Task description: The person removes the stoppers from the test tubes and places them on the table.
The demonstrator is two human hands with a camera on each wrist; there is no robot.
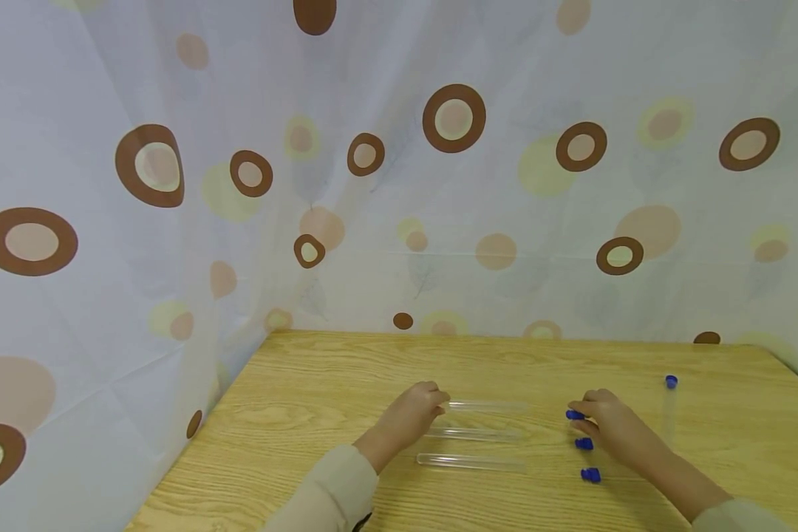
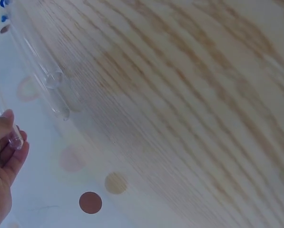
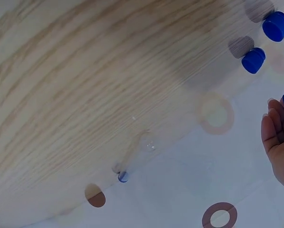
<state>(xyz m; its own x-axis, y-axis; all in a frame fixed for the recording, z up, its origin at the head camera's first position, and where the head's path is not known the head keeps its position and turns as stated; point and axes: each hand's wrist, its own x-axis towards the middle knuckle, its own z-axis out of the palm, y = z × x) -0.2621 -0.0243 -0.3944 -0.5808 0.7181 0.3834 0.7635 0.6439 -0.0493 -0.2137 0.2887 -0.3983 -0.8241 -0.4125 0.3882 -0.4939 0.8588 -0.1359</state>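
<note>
Left hand (image 1: 408,417) grips the rounded end of a clear cylindrical tube (image 1: 485,406), farthest of three; right hand (image 1: 615,428) pinches a blue cap (image 1: 575,415) (two matching caps (image 1: 590,475) nearby), all at a wood-grained table (image 1: 292,414)

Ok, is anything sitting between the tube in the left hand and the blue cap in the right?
Nothing visible stands between the tube in the left hand and the blue cap in the right hand. Two other tubes and two other caps lie nearer the person, off that line.
</note>
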